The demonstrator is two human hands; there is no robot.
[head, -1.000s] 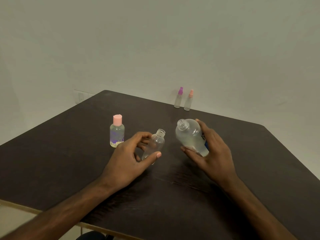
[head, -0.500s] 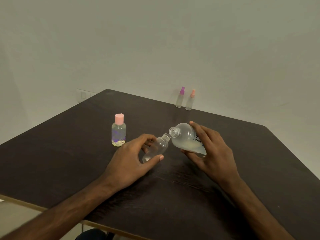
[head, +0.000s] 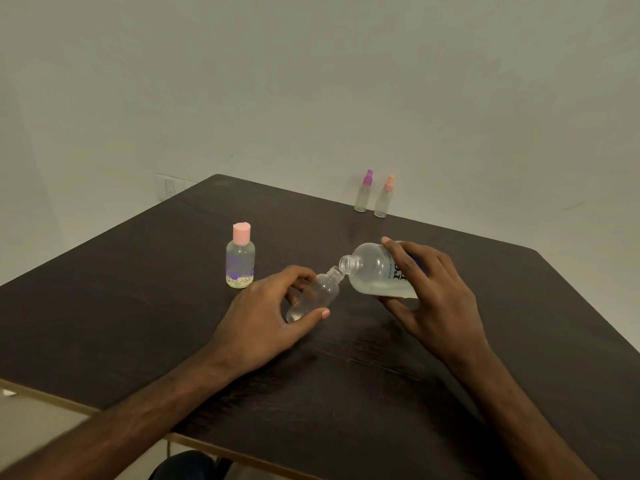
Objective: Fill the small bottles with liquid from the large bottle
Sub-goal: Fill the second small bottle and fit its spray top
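Over the dark tabletop (head: 138, 323), the right grip (head: 436, 299) holds a large clear plastic bottle (head: 374, 271) tilted toward the small clear bottle (head: 322, 292) held in the left grip (head: 263, 317).

Dark wood-grain table (head: 519, 306); pink-capped bottle (head: 240, 261) printed purple and yellow; purple-topped sprayer (head: 363, 194), peach-topped sprayer (head: 383, 199)

Big bottle (head: 379, 271) just right of center: clear, cap off, tipped almost flat, mouth pointing left, liquid pooled along the low side. Small open bottle (head: 320, 292) just left of it: clear, leaning right, mouth right by the big mouth, a little liquid at the bottom. Pink-capped bottle (head: 240, 263) upright farther left. Purple-topped spray bottle (head: 363, 194) and pink-topped spray bottle (head: 383, 200) upright, side by side, higher up.
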